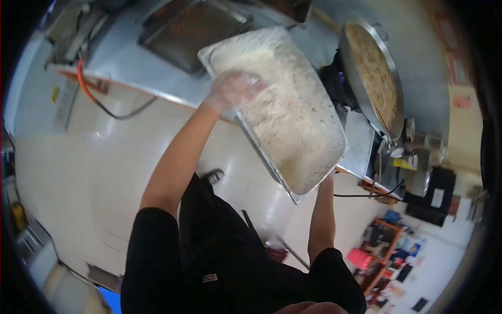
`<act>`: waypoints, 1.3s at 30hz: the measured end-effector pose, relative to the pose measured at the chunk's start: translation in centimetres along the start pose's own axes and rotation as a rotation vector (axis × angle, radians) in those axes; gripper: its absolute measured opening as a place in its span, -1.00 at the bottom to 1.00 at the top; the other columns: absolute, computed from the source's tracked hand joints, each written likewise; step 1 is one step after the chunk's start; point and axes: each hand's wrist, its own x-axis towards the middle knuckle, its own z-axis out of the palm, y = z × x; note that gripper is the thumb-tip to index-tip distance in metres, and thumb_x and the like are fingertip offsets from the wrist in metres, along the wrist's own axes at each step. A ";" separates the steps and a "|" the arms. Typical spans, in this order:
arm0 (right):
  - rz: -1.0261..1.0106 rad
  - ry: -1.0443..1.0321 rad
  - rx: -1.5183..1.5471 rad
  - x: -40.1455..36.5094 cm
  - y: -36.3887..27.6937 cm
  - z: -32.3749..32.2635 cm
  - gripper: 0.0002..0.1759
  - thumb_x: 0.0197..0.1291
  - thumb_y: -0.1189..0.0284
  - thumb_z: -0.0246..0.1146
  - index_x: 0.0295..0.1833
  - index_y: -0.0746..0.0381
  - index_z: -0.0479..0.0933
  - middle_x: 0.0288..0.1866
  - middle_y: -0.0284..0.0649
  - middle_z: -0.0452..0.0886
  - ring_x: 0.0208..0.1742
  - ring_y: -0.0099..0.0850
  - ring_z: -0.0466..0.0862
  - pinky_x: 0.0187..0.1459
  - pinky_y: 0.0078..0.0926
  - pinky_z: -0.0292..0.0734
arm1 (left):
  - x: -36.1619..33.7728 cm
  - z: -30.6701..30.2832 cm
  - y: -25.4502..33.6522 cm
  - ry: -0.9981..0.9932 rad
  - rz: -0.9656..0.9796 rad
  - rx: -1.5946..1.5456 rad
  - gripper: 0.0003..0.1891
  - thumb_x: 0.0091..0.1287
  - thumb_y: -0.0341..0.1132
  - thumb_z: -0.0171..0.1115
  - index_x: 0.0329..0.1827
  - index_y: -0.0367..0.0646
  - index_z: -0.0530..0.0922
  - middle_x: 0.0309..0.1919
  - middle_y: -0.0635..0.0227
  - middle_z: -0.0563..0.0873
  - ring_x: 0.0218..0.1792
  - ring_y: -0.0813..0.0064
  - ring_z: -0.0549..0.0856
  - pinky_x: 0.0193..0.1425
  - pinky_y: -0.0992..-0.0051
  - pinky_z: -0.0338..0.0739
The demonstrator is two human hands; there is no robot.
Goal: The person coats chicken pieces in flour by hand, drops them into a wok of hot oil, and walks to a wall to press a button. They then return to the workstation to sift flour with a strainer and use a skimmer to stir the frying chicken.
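Note:
A deep metal tray (330,118) of white, powdery flour (285,102) is in front of me, reaching out past the counter edge. My left hand (235,88), in a clear plastic glove, crosses the tray's left rim and lies over the flour. Its fingers are blurred, so their exact shape does not show. At the tray's near right corner my right hand (331,176) grips from below and behind. The tray hides most of that hand. Flour coats the tray's inner walls.
On the right, a large wok (400,102) of bubbling, pale brown food sits on a burner. Dark baking trays (193,34) stand on the steel counter (120,57). An orange hose (83,81) hangs over its edge. Behind, at lower right, is a cluttered shelf (384,251).

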 end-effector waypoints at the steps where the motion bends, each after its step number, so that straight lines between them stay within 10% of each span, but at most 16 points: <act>1: 0.021 0.024 0.036 -0.8 -0.3 1.0 -0.59 0.26 0.22 0.09 0.10 0.26 0.49 -0.02 -0.16 0.61 0.01 -0.23 0.61 -0.04 -0.28 0.52 | 0.8 -3.8 3.2 -0.087 -0.076 0.174 -0.68 0.40 -0.14 0.00 0.16 0.12 0.51 -0.16 0.42 0.70 -0.02 0.38 0.64 0.08 0.41 0.54; 2: 0.034 0.036 0.037 -1.6 -0.4 1.8 -0.58 0.27 0.22 0.08 0.11 0.26 0.48 -0.01 -0.16 0.61 0.01 -0.23 0.61 -0.03 -0.28 0.51 | 1.2 -6.3 5.7 -0.183 -0.331 0.027 -0.68 0.39 -0.14 0.01 0.17 0.14 0.50 -0.14 0.45 0.70 -0.01 0.39 0.63 0.11 0.40 0.53; 6: 0.060 0.050 0.029 -3.3 -0.2 3.5 -0.55 0.29 0.20 0.05 0.14 0.28 0.45 0.02 -0.15 0.59 0.03 -0.23 0.60 -0.01 -0.29 0.51 | 0.6 -0.9 2.1 0.161 -0.128 -0.019 -0.58 0.28 0.14 0.09 -0.05 0.05 0.64 -0.21 0.32 0.72 -0.08 0.36 0.66 0.08 0.36 0.51; 17: 0.052 0.013 0.094 -6.5 0.3 5.0 -0.48 0.35 0.13 -0.05 0.22 0.31 0.38 0.13 -0.12 0.54 0.09 -0.24 0.57 0.06 -0.29 0.50 | 0.1 -7.2 4.7 -0.126 -0.356 -0.227 -0.56 0.26 0.19 0.05 -0.10 0.09 0.67 -0.16 0.29 0.71 -0.09 0.24 0.65 0.15 0.26 0.43; 22: -0.019 -0.028 0.125 -11.9 -0.9 7.7 -0.44 0.38 0.11 -0.09 0.25 0.33 0.35 0.17 -0.10 0.51 0.12 -0.24 0.55 0.09 -0.29 0.50 | 1.8 -3.9 3.0 0.197 -0.024 -0.145 -0.65 0.33 0.01 0.07 -0.18 -0.09 0.61 -0.26 0.26 0.71 -0.20 0.26 0.66 -0.03 0.30 0.52; 27: -0.253 0.266 -0.256 -20.5 -1.5 11.1 -0.36 0.37 0.00 -0.09 0.28 0.31 0.33 0.13 -0.13 0.53 0.07 -0.25 0.56 0.07 -0.31 0.50 | 6.8 -6.3 3.8 0.003 -0.051 0.063 -0.72 0.30 -0.11 0.10 -0.15 -0.12 0.59 -0.26 0.25 0.69 -0.21 0.16 0.65 -0.05 0.25 0.53; 32: -0.484 0.353 -0.688 -18.2 1.6 11.0 -0.58 0.24 0.24 0.19 0.06 0.35 0.45 -0.15 -0.23 0.61 -0.18 -0.41 0.56 -0.12 -0.45 0.47 | 12.5 -7.8 0.9 0.250 -0.307 0.236 -0.64 0.19 -0.08 0.12 -0.07 -0.11 0.59 -0.23 0.12 0.68 -0.12 0.10 0.65 0.04 0.22 0.49; 39: -0.408 0.706 -0.716 -19.7 5.8 10.8 -0.61 0.13 0.26 0.25 -0.06 0.34 0.52 -0.24 -0.12 0.65 -0.25 -0.29 0.58 -0.18 -0.37 0.48 | 14.7 -10.0 -5.2 -0.427 -0.485 -0.060 -0.30 0.35 0.18 -0.13 0.24 -0.32 0.39 0.14 -0.12 0.52 0.23 0.01 0.47 0.31 0.25 0.30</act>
